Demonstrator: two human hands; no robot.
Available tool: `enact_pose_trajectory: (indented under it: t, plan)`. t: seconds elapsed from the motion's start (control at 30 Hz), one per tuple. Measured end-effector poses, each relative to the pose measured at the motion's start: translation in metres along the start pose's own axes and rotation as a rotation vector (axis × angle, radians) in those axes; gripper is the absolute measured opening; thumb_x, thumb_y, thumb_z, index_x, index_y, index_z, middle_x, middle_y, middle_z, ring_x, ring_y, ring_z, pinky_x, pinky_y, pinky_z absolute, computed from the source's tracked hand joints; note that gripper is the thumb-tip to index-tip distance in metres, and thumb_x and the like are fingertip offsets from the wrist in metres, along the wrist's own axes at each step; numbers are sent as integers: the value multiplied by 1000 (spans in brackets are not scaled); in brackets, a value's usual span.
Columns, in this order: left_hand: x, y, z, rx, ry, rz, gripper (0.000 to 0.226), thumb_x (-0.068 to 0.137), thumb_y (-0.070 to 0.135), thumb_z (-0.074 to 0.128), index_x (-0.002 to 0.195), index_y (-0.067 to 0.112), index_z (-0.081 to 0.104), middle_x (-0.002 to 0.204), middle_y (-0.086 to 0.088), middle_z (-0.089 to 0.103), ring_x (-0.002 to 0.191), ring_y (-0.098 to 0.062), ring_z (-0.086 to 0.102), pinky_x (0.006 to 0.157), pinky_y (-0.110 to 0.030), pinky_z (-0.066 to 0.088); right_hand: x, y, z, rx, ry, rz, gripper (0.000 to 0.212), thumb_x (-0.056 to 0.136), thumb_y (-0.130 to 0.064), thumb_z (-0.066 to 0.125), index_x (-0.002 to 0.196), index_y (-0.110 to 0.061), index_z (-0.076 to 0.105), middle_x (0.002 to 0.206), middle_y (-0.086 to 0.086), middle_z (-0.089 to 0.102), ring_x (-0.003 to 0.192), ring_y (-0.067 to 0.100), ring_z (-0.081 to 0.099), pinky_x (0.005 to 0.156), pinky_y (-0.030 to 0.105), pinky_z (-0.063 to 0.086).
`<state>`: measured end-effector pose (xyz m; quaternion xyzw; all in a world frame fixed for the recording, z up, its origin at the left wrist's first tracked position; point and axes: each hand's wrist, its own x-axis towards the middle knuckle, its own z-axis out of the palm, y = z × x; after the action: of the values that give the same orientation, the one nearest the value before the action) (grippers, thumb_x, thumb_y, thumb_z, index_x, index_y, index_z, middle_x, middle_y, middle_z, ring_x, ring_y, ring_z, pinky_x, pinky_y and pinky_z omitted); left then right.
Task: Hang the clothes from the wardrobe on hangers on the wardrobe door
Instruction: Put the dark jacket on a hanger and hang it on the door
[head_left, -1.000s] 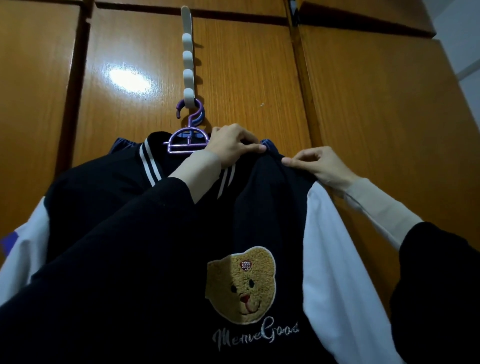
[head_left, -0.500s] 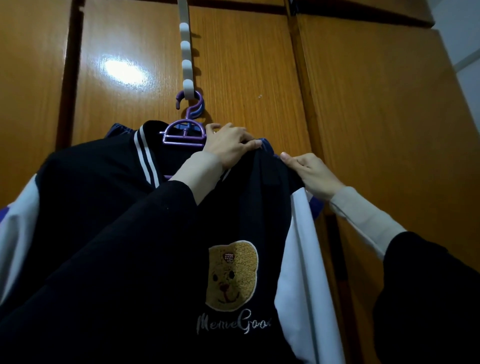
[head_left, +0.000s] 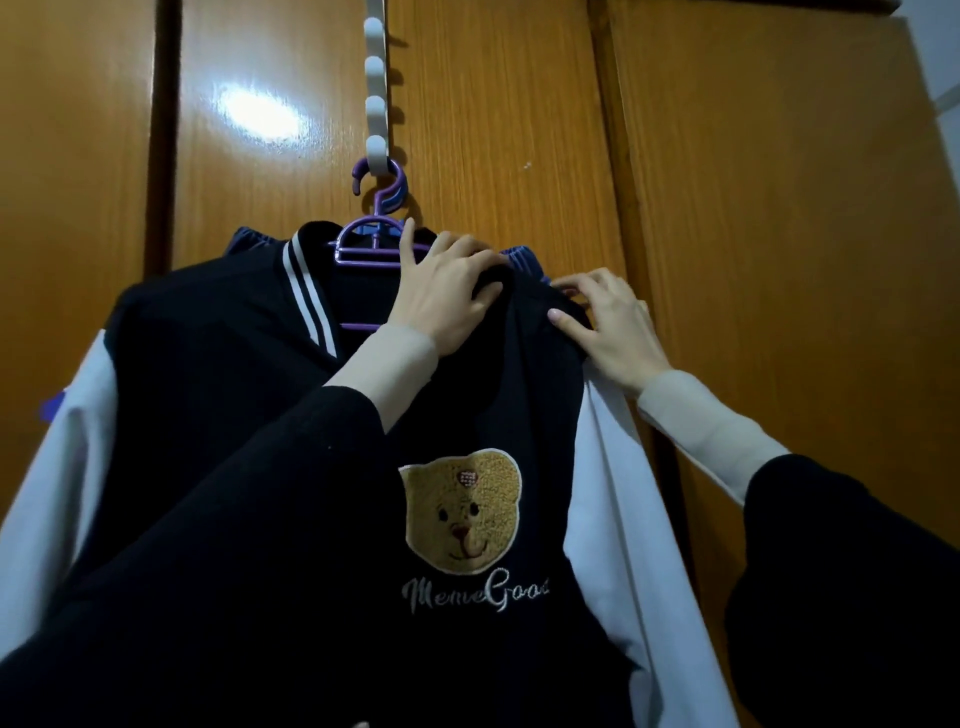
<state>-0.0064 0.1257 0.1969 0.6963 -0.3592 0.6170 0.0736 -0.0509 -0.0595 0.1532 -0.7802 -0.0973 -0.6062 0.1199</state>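
A dark navy varsity jacket (head_left: 218, 332) with white sleeves and a bear patch hangs on a purple hanger (head_left: 371, 244). The hanger's hook sits on the lowest peg of a white over-door hook strip (head_left: 375, 119) on the wooden wardrobe door (head_left: 493, 130). My left hand (head_left: 447, 291) grips the jacket's collar fabric just right of the hanger. At the jacket's right shoulder my right hand (head_left: 608, 322) rests with fingers spread, thumb pressed on the dark fabric. A second blue-purple garment (head_left: 519, 257) peeks out behind the collar.
Another wooden door panel (head_left: 779, 260) stands to the right, and a further one (head_left: 67, 182) to the left past a dark gap. A pale wall shows at the upper right corner. My dark sleeves fill the lower part of the view.
My right hand slid from pinching the shoulder edge to lying spread over the shoulder. The jacket's right side swung inward, then back out toward the door. My left hand kept its hold at the collar.
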Motion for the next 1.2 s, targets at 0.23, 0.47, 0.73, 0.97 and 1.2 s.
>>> enact_pose_trajectory:
  t: [0.23, 0.47, 0.73, 0.97, 1.2]
  plan:
    - [-56, -10, -11, 57, -4, -70, 47, 96, 29, 42, 143, 24, 34, 152, 1, 29, 142, -17, 20, 115, -45, 1, -26, -28, 15, -210, -79, -207, 49, 88, -25, 55, 135, -22, 43, 138, -1, 42, 127, 19, 38, 99, 36, 27]
    - [-148, -40, -31, 67, -82, -265, 57, 97, 28, 44, 148, 23, 19, 157, -2, 15, 145, -19, 14, 116, -43, 9, -66, -60, 42, -184, -249, -289, 57, 93, -36, 43, 146, -27, 24, 157, -4, 14, 143, 15, 16, 115, 46, 5]
    - [-231, -85, -36, 199, -508, -427, 70, 97, 42, 35, 146, 27, -13, 156, 3, -18, 144, -20, -19, 115, -54, 4, -105, -32, 79, -524, -382, -171, 73, 82, -64, -7, 145, -27, 0, 157, 4, 2, 143, 13, -14, 112, 55, -3]
    - [-269, -70, -40, 240, -350, -365, 71, 92, 28, 51, 149, 18, 10, 158, -10, 1, 144, -21, -8, 115, -52, 0, -149, -48, 69, -462, -359, -71, 72, 93, -39, 47, 147, -21, 3, 157, 7, 0, 145, 19, 4, 112, 56, 14]
    - [-345, -25, -46, 250, -180, -670, 76, 74, 15, 70, 142, 23, 36, 150, -25, 20, 138, -35, 13, 108, -61, 21, -226, -66, 57, -507, -116, 78, 72, 67, -7, 73, 134, -13, 46, 150, 18, 29, 138, 30, 28, 106, 59, 24]
